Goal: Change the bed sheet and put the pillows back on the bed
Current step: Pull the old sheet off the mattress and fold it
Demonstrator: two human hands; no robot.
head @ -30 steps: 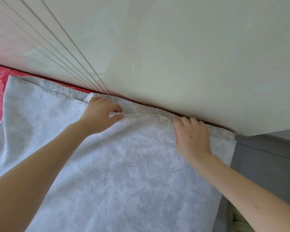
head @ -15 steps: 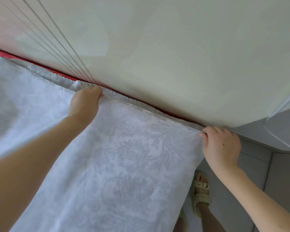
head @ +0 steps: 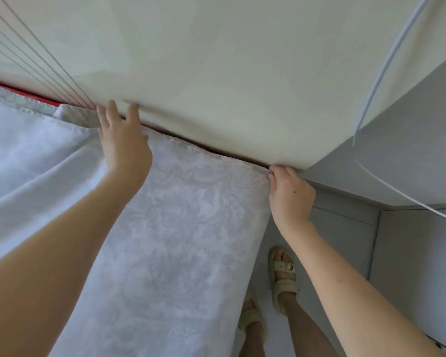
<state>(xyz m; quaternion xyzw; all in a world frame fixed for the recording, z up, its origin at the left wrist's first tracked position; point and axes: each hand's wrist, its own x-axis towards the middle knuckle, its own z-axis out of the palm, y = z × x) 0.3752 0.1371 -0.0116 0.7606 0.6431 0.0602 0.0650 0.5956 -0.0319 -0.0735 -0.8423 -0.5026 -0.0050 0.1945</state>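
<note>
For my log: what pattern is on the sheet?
The sheet is white with a tone-on-tone floral damask, clearest in the head view.

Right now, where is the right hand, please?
The right hand pinches the corner of the sheet at the wall, right of centre in the head view.

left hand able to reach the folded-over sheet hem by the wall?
Probably yes: the left hand rests open on the sheet right beside the folded hem, with nothing between them.

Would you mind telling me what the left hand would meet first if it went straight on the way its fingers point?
The smooth cream wall panel; fingertips of the left hand seem nearly on it, though depth is unclear.
</note>
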